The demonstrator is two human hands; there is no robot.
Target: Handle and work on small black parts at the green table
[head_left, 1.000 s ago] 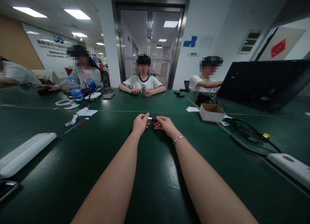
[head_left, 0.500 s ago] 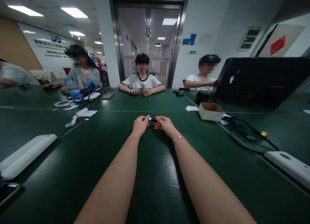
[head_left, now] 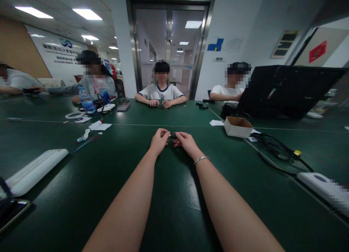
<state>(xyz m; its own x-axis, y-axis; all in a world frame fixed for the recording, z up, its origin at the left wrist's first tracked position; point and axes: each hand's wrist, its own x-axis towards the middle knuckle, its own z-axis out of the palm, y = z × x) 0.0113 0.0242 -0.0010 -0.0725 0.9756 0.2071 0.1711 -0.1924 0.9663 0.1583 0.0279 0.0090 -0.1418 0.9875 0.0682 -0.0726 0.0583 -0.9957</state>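
Item held: a small dark object (head_left: pixel 172 135), too small to identify, sits pinched between your two hands just above the tabletop (head_left: pixel 174 194), near its middle seam.
Left hand (head_left: pixel 158 141): your fingers are curled closed, the tips gripping the left end of the small dark object.
Right hand (head_left: pixel 185 141): your fingers are closed on its right end; a silver bracelet (head_left: pixel 201 159) rings your wrist.
Change: against half a second ago your hands sit a little lower and the bright tip of the object no longer shows, now covered by your fingertips; the two-handed pinch itself is unchanged, so the work on the piece reads as ongoing, not finished.
Nearby right: an open cardboard box (head_left: pixel 237 127), then a tangle of black cables (head_left: pixel 275 148), well apart from your hands.
Nearby left: paper scraps (head_left: pixel 99 126) and a white oblong case (head_left: pixel 35 171).
Far side: a person in a white shirt (head_left: pixel 161 92) sits opposite, hands together on the tabletop; a dark laptop (head_left: pixel 286 90) stands at right.
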